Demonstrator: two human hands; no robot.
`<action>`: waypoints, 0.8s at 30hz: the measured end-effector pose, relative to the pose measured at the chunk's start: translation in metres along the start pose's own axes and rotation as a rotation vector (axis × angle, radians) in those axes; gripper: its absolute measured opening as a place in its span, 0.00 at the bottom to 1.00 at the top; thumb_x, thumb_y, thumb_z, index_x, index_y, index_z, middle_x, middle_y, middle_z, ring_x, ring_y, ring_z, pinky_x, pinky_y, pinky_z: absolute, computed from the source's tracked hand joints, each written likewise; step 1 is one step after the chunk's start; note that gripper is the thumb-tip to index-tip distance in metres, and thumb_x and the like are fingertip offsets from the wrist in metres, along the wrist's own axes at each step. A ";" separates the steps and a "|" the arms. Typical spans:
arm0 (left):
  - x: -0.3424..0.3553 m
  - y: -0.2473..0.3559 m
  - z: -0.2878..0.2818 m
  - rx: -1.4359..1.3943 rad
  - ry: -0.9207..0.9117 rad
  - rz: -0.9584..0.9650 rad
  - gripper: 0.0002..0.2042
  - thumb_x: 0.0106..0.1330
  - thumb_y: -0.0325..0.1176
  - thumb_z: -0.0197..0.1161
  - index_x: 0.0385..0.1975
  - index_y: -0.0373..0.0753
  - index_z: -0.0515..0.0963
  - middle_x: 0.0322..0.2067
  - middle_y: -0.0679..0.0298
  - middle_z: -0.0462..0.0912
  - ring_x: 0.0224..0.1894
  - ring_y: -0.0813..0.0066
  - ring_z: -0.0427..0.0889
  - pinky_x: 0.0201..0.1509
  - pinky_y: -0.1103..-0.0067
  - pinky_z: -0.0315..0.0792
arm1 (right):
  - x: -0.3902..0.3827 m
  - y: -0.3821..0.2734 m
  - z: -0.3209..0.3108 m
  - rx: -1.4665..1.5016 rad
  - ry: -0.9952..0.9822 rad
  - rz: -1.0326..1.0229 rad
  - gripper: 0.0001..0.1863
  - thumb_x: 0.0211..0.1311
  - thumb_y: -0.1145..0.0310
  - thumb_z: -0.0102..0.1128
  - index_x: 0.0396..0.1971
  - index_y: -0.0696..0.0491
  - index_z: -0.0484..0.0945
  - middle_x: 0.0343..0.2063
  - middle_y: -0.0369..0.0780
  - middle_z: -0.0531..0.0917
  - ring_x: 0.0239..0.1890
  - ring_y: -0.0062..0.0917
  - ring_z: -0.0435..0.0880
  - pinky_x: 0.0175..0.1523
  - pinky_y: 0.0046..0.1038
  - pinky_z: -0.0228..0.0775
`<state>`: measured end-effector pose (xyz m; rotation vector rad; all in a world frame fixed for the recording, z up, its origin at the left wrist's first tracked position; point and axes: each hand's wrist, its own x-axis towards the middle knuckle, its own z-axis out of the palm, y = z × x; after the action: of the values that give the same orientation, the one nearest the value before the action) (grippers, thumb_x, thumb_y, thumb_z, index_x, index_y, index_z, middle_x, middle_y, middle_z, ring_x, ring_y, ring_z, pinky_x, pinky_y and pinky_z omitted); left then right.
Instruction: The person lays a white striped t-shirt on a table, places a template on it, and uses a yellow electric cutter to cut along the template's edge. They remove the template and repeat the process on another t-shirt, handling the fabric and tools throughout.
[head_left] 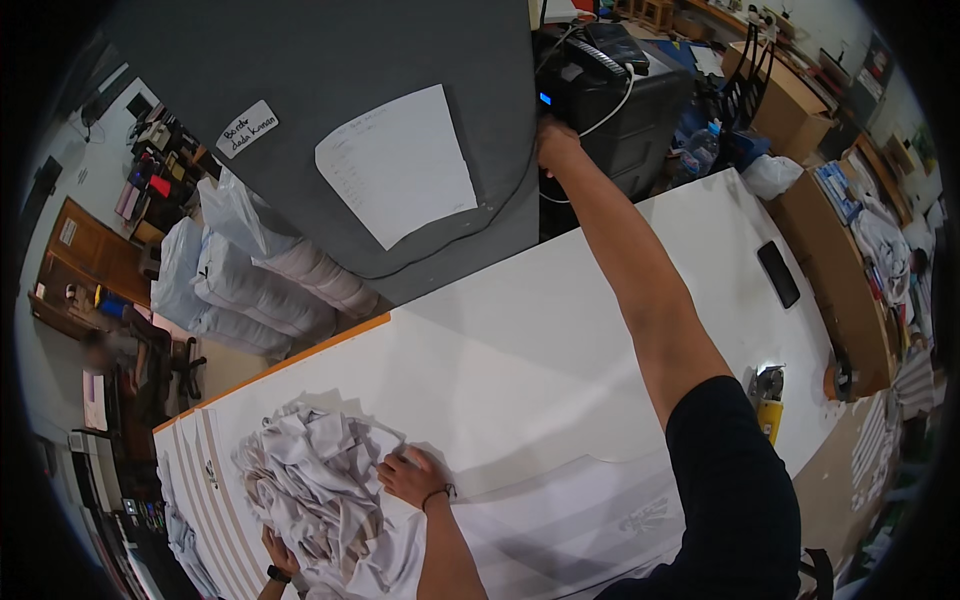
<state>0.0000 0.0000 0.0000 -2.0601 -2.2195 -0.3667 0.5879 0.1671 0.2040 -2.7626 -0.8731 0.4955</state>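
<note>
- Left hand (pixel 408 480): fingers loosely spread and released, touching the right edge of the pile of pale cloth (pixel 310 475) (a thin dark bracelet circles the wrist).
- Right hand (pixel 557 147): stretched far out to the front of the black machine (pixel 640 115); its fingertips are hidden, so I cannot tell whether they grasp anything.
- Another person's hand (pixel 280 553), wearing a watch, is at the pile's lower left.
- The pile sits on the left part of the white counter (pixel 500 350); a flat cloth (pixel 590 515) lies to its right.
- A yellow tool (pixel 768 414) and a phone (pixel 778 274) lie toward the right end.
- Beyond: a grey partition (pixel 300 60) bearing a paper sheet (pixel 400 165).
</note>
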 end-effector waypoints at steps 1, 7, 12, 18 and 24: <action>-0.001 0.002 -0.002 -0.009 -0.021 -0.004 0.19 0.68 0.49 0.59 0.40 0.37 0.70 0.45 0.53 0.72 0.54 0.52 0.72 0.55 0.59 0.66 | 0.000 0.003 0.000 0.025 0.003 0.009 0.33 0.59 0.65 0.73 0.66 0.45 0.72 0.61 0.39 0.81 0.60 0.31 0.83 0.57 0.31 0.82; 0.001 -0.004 -0.001 0.004 0.048 0.009 0.17 0.67 0.47 0.60 0.38 0.37 0.70 0.43 0.54 0.71 0.50 0.54 0.71 0.53 0.60 0.66 | -0.021 -0.006 -0.003 -0.018 0.064 -0.054 0.35 0.56 0.65 0.75 0.65 0.47 0.73 0.62 0.39 0.80 0.63 0.31 0.81 0.60 0.31 0.80; 0.002 0.000 -0.004 -0.036 -0.027 -0.023 0.19 0.66 0.47 0.60 0.41 0.36 0.71 0.46 0.52 0.72 0.54 0.51 0.72 0.55 0.58 0.67 | -0.018 -0.002 -0.003 0.008 0.091 -0.063 0.34 0.57 0.66 0.74 0.65 0.48 0.73 0.63 0.40 0.79 0.64 0.32 0.79 0.62 0.32 0.79; 0.000 -0.004 0.000 -0.013 0.010 0.003 0.18 0.69 0.50 0.58 0.38 0.38 0.71 0.43 0.54 0.72 0.52 0.51 0.72 0.54 0.60 0.66 | -0.044 0.005 0.004 0.155 0.110 -0.175 0.23 0.64 0.72 0.62 0.60 0.52 0.77 0.50 0.47 0.86 0.50 0.34 0.88 0.52 0.35 0.83; 0.002 0.001 0.008 0.026 0.065 0.056 0.18 0.71 0.50 0.57 0.39 0.39 0.72 0.43 0.55 0.72 0.52 0.52 0.72 0.54 0.59 0.67 | -0.105 0.056 0.022 -0.097 0.394 -0.554 0.21 0.62 0.69 0.64 0.55 0.57 0.80 0.24 0.45 0.87 0.19 0.33 0.86 0.37 0.35 0.82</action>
<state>0.0019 0.0041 -0.0073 -2.0613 -2.1146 -0.3912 0.5277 0.0622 0.1941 -2.4020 -1.4931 -0.1835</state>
